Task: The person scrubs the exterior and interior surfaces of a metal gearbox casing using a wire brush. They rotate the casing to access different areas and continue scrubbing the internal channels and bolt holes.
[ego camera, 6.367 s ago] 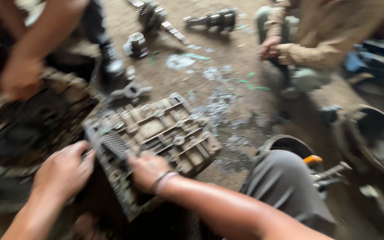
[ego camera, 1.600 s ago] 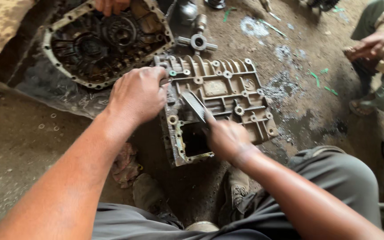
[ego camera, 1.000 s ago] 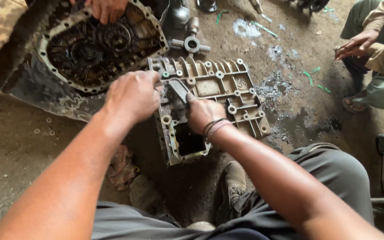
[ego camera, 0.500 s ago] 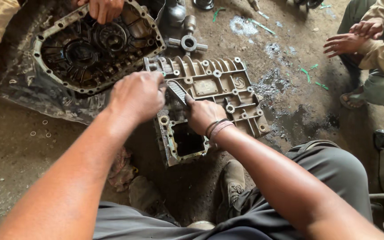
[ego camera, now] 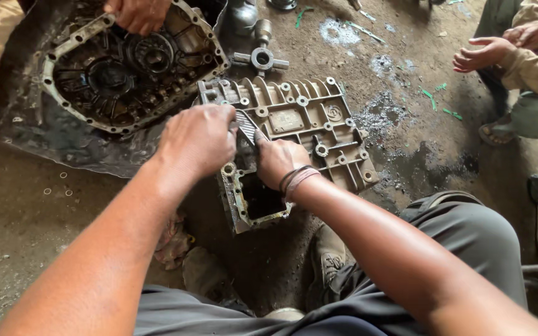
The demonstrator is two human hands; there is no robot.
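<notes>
Pinching a flat ridged blade [ego camera: 246, 126] betw. both hands: left hand [ego camera: 199, 140] & right hand [ego camera: 279, 160] grip closed on it, angled onto the grey cast housing [ego camera: 306, 118] right below, prob. for scraping leverage

Two metal housings lie here, a ribbed cover [ego camera: 300, 124] and a round gear case [ego camera: 126, 68], plus one cross-shaped part [ego camera: 261, 59].

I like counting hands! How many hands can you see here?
4, maybe more hidden. The person's left hand and right hand meet on the grey metal casing. Another hand grips the round gear housing top left. Another hand is top right.
</notes>
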